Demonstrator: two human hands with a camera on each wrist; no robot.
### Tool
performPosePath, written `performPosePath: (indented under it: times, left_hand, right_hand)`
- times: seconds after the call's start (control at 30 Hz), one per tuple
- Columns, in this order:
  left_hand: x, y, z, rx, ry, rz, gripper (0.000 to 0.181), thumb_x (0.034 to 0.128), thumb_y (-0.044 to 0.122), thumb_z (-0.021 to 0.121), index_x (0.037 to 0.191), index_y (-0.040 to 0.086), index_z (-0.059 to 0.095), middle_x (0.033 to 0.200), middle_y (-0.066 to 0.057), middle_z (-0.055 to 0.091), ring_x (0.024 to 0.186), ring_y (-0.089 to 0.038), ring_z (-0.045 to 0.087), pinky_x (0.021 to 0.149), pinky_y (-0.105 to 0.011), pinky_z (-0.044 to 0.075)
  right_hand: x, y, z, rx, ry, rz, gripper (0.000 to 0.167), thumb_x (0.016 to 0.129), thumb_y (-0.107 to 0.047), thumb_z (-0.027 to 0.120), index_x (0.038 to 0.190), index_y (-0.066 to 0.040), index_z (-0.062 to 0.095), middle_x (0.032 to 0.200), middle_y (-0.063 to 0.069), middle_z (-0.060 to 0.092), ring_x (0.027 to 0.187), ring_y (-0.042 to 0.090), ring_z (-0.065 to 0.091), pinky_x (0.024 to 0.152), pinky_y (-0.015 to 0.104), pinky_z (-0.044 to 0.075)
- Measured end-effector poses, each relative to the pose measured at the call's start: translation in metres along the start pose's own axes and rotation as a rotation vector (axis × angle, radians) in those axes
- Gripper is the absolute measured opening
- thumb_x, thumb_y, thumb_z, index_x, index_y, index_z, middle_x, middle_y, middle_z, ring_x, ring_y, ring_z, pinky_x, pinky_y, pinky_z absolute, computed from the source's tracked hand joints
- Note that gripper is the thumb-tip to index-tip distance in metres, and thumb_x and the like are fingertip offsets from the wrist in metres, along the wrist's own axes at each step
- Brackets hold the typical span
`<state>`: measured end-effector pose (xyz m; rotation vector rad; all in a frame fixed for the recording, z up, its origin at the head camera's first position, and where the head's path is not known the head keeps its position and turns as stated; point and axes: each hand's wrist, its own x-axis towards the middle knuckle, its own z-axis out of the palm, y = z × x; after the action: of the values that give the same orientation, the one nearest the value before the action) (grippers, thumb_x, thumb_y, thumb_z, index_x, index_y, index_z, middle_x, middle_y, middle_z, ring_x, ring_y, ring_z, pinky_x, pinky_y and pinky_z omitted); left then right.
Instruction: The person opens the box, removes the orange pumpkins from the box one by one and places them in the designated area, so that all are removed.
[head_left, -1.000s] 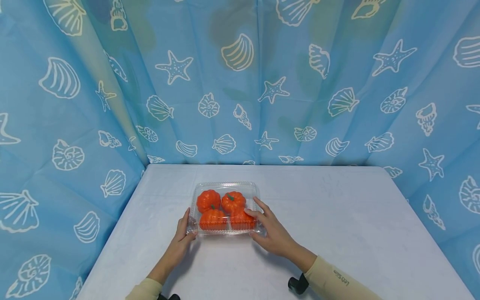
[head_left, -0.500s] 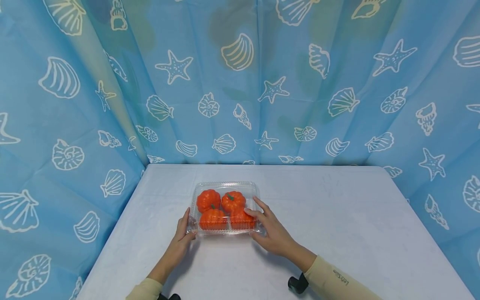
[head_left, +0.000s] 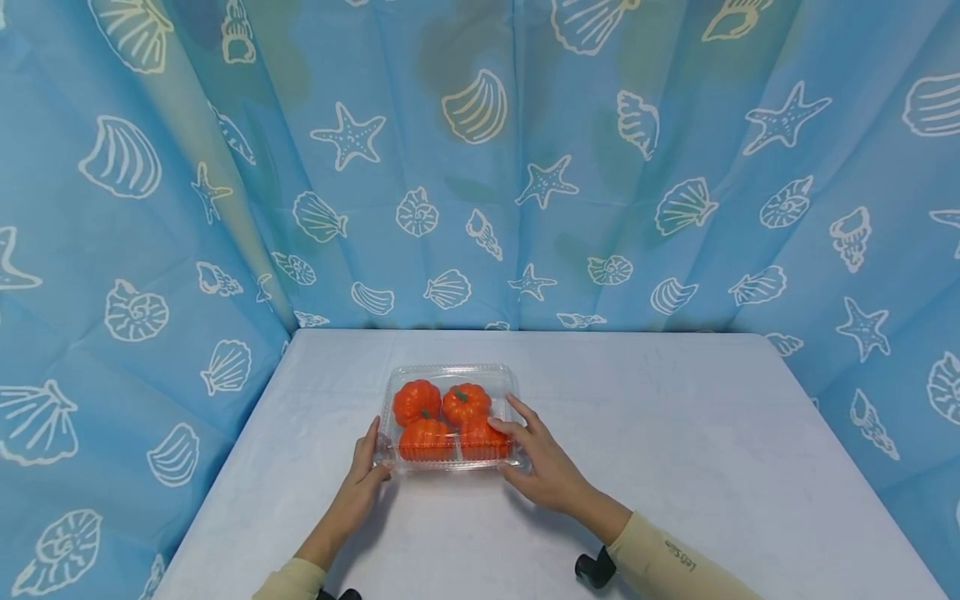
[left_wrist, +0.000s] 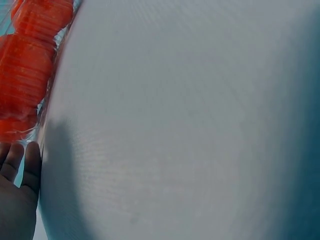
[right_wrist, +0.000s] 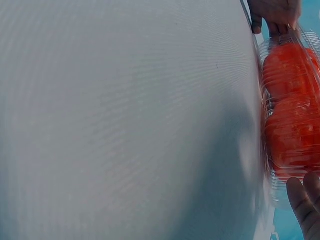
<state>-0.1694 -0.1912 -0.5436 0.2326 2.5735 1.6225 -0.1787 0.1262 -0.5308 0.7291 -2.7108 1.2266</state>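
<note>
A clear plastic container [head_left: 450, 464], its lid apparently closed, holds several orange pumpkin-like pieces [head_left: 467, 403] with green stems. My left hand [head_left: 356, 493] grips its left side, fingers along the wall and thumb at the near left corner. On the other side my right hand [head_left: 551, 473] holds the right end, with one finger over the lid and the thumb at the near corner. The left wrist view shows the orange pieces [left_wrist: 25, 75] through ribbed plastic above the left hand [left_wrist: 17, 195]. Both hands touch the container in the right wrist view, the right hand [right_wrist: 307, 202] lowest.
A white-covered table [head_left: 675, 450] lies under the container, which is left of the table's middle. Behind and at the sides hangs a blue curtain [head_left: 480, 183] with shell and starfish prints. A black device [head_left: 596, 569] is strapped at the right wrist.
</note>
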Motion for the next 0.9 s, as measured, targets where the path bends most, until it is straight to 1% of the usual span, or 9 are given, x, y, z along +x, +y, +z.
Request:
performPosePath:
  times: [0.07,0.2,0.27,0.43,0.57,0.67,0.73,0.83,0.9]
  left_hand:
    - [-0.0002,0.0002,-0.0002,0.002,0.001,-0.003,0.069,0.1026,0.012,0.041,0.164,0.009,0.01,0.146,-0.02,0.029,0.129,-0.037,0.043,0.097,-0.04,0.052]
    - [-0.0011,-0.0007,-0.0022,0.007,0.027,0.001,0.065,0.1005,0.005,0.036,0.163,0.006,0.016,0.14,-0.019,0.035,0.115,-0.029,0.047,0.091,-0.032,0.049]
    - [-0.0016,-0.0011,-0.0026,0.007,0.039,0.0,0.064,0.0998,0.001,0.033,0.162,0.005,0.019,0.137,-0.018,0.038,0.11,-0.027,0.047,0.089,-0.031,0.047]
    - [-0.0016,-0.0002,-0.0012,0.011,0.025,-0.025,0.064,0.1012,0.003,0.032,0.163,0.006,0.017,0.138,-0.019,0.036,0.115,-0.028,0.044,0.094,-0.037,0.047]
    - [-0.0001,0.0,-0.0003,0.035,0.016,-0.059,0.063,0.1037,0.008,0.031,0.164,0.009,0.014,0.139,-0.017,0.034,0.118,-0.028,0.045,0.098,-0.04,0.047]
    - [-0.0007,0.0002,-0.0004,0.036,0.014,-0.05,0.06,0.1072,0.014,0.032,0.164,0.009,0.013,0.14,-0.018,0.034,0.12,-0.03,0.047,0.099,-0.042,0.049]
    - [-0.0016,0.001,-0.0007,0.034,0.015,-0.031,0.06,0.1088,0.017,0.035,0.164,0.007,0.013,0.14,-0.019,0.034,0.119,-0.03,0.05,0.098,-0.042,0.052]
    - [-0.0015,-0.0005,-0.001,0.032,0.023,-0.003,0.062,0.1092,0.02,0.042,0.163,0.006,0.014,0.138,-0.02,0.036,0.109,-0.026,0.056,0.091,-0.035,0.054]
    - [-0.0007,-0.0025,-0.001,0.034,0.028,0.012,0.064,0.1085,0.02,0.046,0.163,0.006,0.015,0.135,-0.019,0.037,0.101,-0.023,0.057,0.086,-0.029,0.053]
  right_hand:
    - [0.0001,-0.0003,0.0001,-0.003,0.0,0.0,0.062,0.09,-0.021,0.071,0.148,-0.03,0.051,0.17,0.0,0.015,0.149,0.038,0.032,0.11,0.063,0.039]
    - [0.0008,-0.0003,0.0005,-0.017,0.001,-0.002,0.061,0.091,-0.021,0.071,0.148,-0.03,0.05,0.17,0.003,0.015,0.148,0.04,0.033,0.11,0.063,0.039]
    - [0.0012,-0.0004,0.0005,-0.021,0.001,-0.002,0.06,0.092,-0.021,0.071,0.147,-0.03,0.05,0.17,0.003,0.015,0.148,0.039,0.033,0.11,0.062,0.039]
    - [0.001,-0.0007,0.0002,-0.025,-0.001,0.001,0.059,0.092,-0.022,0.07,0.147,-0.03,0.05,0.17,0.0,0.013,0.149,0.038,0.032,0.111,0.062,0.038]
    - [0.0008,-0.0003,0.0,-0.023,-0.003,0.005,0.059,0.093,-0.023,0.07,0.148,-0.029,0.05,0.17,0.001,0.013,0.149,0.038,0.031,0.112,0.062,0.037]
    - [0.0008,0.0003,0.0004,-0.027,-0.003,0.012,0.059,0.093,-0.023,0.069,0.148,-0.03,0.049,0.17,0.0,0.013,0.15,0.036,0.031,0.112,0.061,0.037]
    - [0.0007,0.001,0.0011,-0.034,-0.003,0.017,0.06,0.093,-0.023,0.069,0.148,-0.031,0.049,0.17,-0.001,0.013,0.15,0.034,0.03,0.112,0.061,0.037]
    - [0.0003,0.0021,0.0022,-0.04,0.003,0.017,0.06,0.092,-0.022,0.069,0.148,-0.031,0.049,0.17,-0.002,0.013,0.151,0.033,0.03,0.112,0.061,0.037]
    - [0.0001,0.0027,0.003,-0.042,0.011,0.014,0.059,0.092,-0.022,0.069,0.148,-0.031,0.049,0.17,-0.002,0.014,0.15,0.033,0.031,0.112,0.06,0.037]
